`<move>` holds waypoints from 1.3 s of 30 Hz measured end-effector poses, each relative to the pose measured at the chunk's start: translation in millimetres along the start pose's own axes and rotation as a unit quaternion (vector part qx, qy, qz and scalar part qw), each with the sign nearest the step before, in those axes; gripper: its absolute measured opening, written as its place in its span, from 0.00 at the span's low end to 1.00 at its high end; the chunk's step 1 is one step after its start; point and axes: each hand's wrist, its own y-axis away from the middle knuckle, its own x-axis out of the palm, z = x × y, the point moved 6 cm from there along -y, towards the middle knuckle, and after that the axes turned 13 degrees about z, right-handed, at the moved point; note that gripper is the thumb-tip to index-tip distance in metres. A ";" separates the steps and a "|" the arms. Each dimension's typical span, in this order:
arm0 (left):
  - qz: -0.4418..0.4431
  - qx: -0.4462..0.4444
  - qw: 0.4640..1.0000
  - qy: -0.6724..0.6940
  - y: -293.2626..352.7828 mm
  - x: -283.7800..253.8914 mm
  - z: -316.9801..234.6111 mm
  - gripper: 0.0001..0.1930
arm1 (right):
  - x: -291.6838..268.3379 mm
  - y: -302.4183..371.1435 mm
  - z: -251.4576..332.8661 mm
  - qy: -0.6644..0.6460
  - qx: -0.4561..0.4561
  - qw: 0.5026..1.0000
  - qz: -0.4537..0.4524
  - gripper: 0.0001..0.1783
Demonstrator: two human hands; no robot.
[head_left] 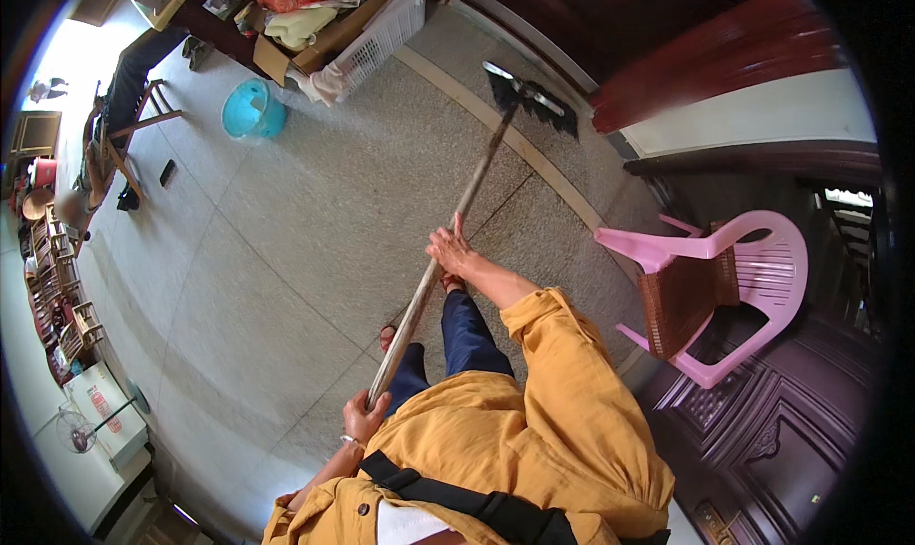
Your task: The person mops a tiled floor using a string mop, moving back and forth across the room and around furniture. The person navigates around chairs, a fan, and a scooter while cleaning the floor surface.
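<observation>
Both my hands hold a long wooden-handled mop [419, 302] slanting from near my waist toward the far right. Near the handle's end, my left hand [364, 416] is closed around the wood. Farther up the shaft, my right hand [450, 248] grips it, with its thumb along the handle. The mop head [534, 103], dark and stringy with a pale clamp bar, rests on the speckled floor by the doorway, across a light floor strip [524, 150].
A pink plastic chair [783, 259] with a brown woven piece stands at right by a dark carved door [791, 450]. A blue bucket [254, 110] and a white crate [386, 40] beside a filled carton sit far left. Someone sits on a wooden chair [124, 164]; a fan [78, 431] stands lower left.
</observation>
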 end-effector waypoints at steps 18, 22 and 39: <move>0.012 -0.162 0.979 -0.126 119.8 -28.1 103.9 0.13 | 28.5 12.3 183.5 -0.091 -0.236 0.964 -0.078 0.06; 0.037 -0.237 0.967 -0.087 154.2 -25.4 115.7 0.12 | 11.7 78.0 278.6 -0.197 -0.450 0.846 -0.207 0.07; -0.017 -0.100 0.994 -0.045 13.2 -20.0 -1.9 0.14 | -41.1 -73.8 59.1 0.139 -0.256 0.943 0.163 0.04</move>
